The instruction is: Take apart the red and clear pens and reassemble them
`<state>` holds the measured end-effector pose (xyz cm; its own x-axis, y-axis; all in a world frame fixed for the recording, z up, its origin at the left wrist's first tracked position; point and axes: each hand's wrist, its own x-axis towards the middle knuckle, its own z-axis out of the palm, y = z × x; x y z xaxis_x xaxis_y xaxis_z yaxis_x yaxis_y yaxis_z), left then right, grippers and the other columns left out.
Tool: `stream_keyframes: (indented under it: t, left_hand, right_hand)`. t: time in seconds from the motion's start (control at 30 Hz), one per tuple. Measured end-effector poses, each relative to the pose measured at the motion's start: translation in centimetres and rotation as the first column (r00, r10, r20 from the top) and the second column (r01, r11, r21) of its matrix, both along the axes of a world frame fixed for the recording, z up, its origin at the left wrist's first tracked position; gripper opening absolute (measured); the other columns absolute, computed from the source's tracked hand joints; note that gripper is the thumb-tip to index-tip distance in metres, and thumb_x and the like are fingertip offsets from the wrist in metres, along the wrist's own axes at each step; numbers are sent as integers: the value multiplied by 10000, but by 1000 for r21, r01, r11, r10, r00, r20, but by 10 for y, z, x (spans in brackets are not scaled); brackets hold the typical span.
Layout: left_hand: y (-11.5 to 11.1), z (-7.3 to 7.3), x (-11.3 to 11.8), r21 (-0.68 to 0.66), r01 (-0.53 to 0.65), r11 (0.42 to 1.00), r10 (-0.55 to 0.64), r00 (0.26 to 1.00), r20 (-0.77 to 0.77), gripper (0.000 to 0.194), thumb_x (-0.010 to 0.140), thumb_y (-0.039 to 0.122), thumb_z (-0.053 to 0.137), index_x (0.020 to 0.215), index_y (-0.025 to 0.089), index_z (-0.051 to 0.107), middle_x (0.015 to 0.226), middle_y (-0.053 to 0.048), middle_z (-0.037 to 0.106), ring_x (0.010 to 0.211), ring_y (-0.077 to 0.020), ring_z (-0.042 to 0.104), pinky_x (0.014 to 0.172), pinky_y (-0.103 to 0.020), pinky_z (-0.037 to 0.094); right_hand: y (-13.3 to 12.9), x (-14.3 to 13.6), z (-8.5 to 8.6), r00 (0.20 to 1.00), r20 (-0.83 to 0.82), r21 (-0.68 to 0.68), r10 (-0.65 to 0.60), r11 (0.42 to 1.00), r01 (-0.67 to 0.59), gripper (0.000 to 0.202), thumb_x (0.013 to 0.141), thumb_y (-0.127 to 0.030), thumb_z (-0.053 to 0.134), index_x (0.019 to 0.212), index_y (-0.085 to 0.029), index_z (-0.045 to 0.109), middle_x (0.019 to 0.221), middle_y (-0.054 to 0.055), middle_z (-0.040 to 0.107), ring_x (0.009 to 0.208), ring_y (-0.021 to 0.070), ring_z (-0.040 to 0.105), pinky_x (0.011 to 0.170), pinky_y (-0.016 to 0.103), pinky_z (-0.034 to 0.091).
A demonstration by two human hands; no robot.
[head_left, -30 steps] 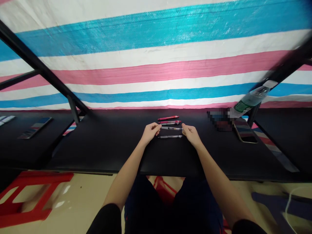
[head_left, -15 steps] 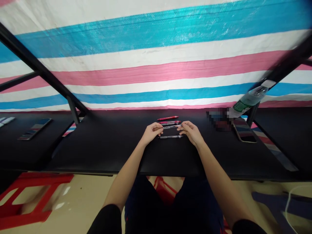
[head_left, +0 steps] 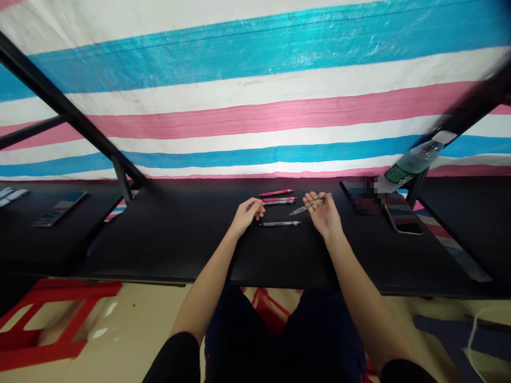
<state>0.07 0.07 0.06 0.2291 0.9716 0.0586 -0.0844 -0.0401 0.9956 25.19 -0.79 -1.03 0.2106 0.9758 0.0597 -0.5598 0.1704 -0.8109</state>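
Observation:
In my right hand [head_left: 324,213], palm up, a clear pen with a grey grip [head_left: 307,206] is pinched near one end, its other end pointing left. My left hand [head_left: 247,214] rests near the left ends of the other pens, fingers slightly curled and apart, with nothing visible in it. A red pen [head_left: 276,192] lies farthest back on the black table [head_left: 179,234]. In front of it lie a pinkish-red pen [head_left: 275,199] and a grey-clear pen [head_left: 281,202], side by side. Nearest me is another clear pen with a grey grip [head_left: 280,224].
At the right, a water bottle [head_left: 415,162] leans beside a phone [head_left: 404,215] and a blurred patch. Another phone [head_left: 59,208] lies far left. A striped sheet [head_left: 255,122] hangs behind, between black metal bars. Red stool [head_left: 59,319] at lower left.
My left hand has let go of the held pen. My right hand has moved slightly right and turned palm up, tilting the pen.

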Motion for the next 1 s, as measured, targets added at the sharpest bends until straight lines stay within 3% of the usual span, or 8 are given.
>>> stream_keyframes:
  t: [0.1,0.2,0.33,0.47,0.73,0.87,1.0]
  left_hand:
    - [0,0,0,-21,1,1000,0,1000,21,367,832,505,607,864,140,628,725,-37,596,612,-110,559,517,-224,412]
    - [0,1,1,-28,13,1000,-12,999,39,367,833,504,605,857,138,627,720,-38,595,607,-109,556,514,-224,406]
    - [0,3,1,-39,10,999,-7,998,64,355,832,492,610,842,137,625,707,-35,590,597,-106,550,510,-225,401]
    - [1,3,0,-52,-2,999,5,998,65,350,829,484,615,838,134,624,705,-33,588,590,-104,549,513,-226,399]
    - [1,1,0,-63,-2,998,5,999,45,343,826,480,614,822,137,632,707,-35,589,588,-107,546,513,-232,397]
    - [2,-1,-1,-49,-6,999,8,999,41,351,822,487,616,813,136,633,708,-34,583,585,-105,539,510,-232,394]
    - [3,-3,0,-46,-8,999,9,1000,30,348,829,481,607,812,135,635,696,-30,576,579,-102,536,510,-226,392]
  right_hand:
    - [-1,5,3,997,-73,61,-4,998,8,376,760,-611,673,703,-270,525,552,-60,385,511,113,467,625,293,528]
    - [-5,5,9,999,-37,112,-19,993,23,416,825,-640,573,663,-265,495,527,-61,248,454,122,325,494,286,435]
    - [-12,3,17,999,-4,160,-49,986,49,602,851,-736,390,527,-236,310,533,-29,228,501,152,341,542,349,427]
    - [-17,3,21,999,-5,167,-35,985,36,659,856,-750,337,492,-224,179,535,-19,186,522,165,339,591,389,433]
    - [-15,3,19,997,-39,159,-60,985,66,619,912,-592,427,515,-210,145,546,-28,150,505,149,290,572,367,418]
    - [-15,5,19,993,-115,176,-37,983,57,608,927,-567,414,513,-212,146,546,-30,161,502,144,294,568,359,417]
    - [-14,4,20,965,-260,133,-36,988,72,552,947,-408,480,523,-205,191,548,-43,176,493,120,314,560,307,433]
